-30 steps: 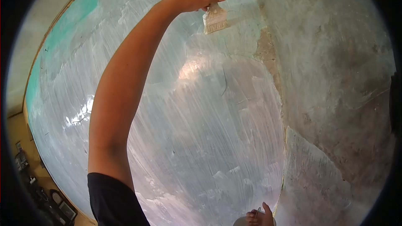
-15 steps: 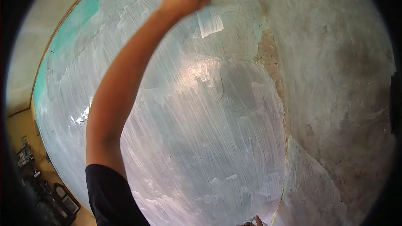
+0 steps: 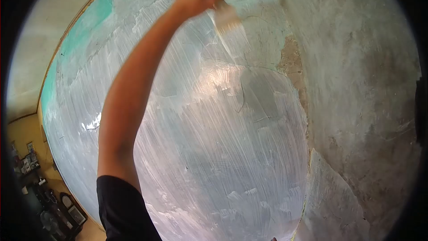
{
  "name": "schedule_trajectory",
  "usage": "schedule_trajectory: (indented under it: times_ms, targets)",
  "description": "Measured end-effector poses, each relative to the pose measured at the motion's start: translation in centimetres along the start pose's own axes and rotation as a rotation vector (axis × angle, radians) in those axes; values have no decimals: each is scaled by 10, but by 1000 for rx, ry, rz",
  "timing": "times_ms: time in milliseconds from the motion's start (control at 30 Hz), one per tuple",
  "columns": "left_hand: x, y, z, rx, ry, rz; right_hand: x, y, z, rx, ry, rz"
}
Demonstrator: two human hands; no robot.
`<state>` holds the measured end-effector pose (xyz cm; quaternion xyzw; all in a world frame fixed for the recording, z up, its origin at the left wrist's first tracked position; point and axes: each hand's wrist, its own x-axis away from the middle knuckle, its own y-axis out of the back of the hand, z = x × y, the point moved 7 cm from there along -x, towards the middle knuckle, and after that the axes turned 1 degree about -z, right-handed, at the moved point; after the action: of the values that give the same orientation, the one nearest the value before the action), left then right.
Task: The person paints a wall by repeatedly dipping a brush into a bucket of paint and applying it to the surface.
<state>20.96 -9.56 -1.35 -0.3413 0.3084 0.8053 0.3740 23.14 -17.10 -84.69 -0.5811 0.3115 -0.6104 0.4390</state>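
My left hand (image 3: 195, 0) is raised high at the end of a stretched arm, its fingers closed around a paintbrush (image 3: 226, 17). The brush has a red handle end, and its pale, slightly blurred bristles point down against the wall (image 3: 214, 151). White paint streaks cover much of this surface, and a fresh white stroke (image 3: 229, 44) runs below the bristles. At the bottom edge only a small fingertip of my right hand (image 3: 273, 239) shows; the rest of it is out of frame.
Bare grey wall (image 3: 356, 71) lies to the right, beyond a crumbling seam (image 3: 292, 58). Turquoise paint (image 3: 96, 13) remains at upper left, beside a brown trim (image 3: 67, 27). Dark shelves with household items (image 3: 55, 209) stand at lower left.
The brush has swung from sideways to pointing down, and the white patch below it has lengthened downward. My right hand has dropped almost out of view.
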Motion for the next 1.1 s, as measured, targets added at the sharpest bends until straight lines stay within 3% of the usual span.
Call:
schedule_trajectory:
  times_ms: [67,100,167,233,300,333,367,500,567,633,700,800,833,900,967,1000,1033,1067,1100]
  targets:
    - [-33,26,49,91,34,-86,2,-4,-1,-3,29,16]
    - [-48,44,70,-129,54,-192,4,-6,0,-2,60,34]
    - [-57,66,66,-204,13,-260,5,-7,2,29,40,77]
    - [-57,66,71,-286,-262,-361,8,-3,3,65,17,114]
    - [-40,56,70,-466,-2,-318,5,-1,2,71,15,111]
    - [-28,46,62,-409,-25,-264,3,0,0,74,13,110]
    - [-14,32,65,-543,-190,-317,3,1,-1,77,13,106]
    - [47,-7,4,-206,-255,-136,-3,5,-2,85,32,93]
    - [79,-20,-56,-216,-326,-37,-4,9,-4,95,35,79]
    - [96,-22,-100,-18,-369,5,-9,8,-8,101,38,76]
    - [95,-30,-122,95,-238,136,-12,6,-8,104,51,74]
    - [59,-47,-98,122,-235,288,-15,8,-13,41,98,-40]
    - [42,-50,-76,116,-136,323,-14,8,-14,33,98,-41]
    - [1,-41,-33,223,-149,156,-12,3,-16,25,85,13]
    - [-35,-9,-6,19,-65,103,-3,-6,-13,56,93,-19]
    - [-55,1,15,203,69,-4,0,-6,-10,93,103,-55]
    - [-67,15,21,-87,-52,-66,0,-5,-10,89,105,-59]
    - [-82,23,35,-139,-195,-144,-2,-3,-9,94,109,-77]
    - [-86,29,41,-142,-195,-219,-1,-2,-8,102,112,-96]
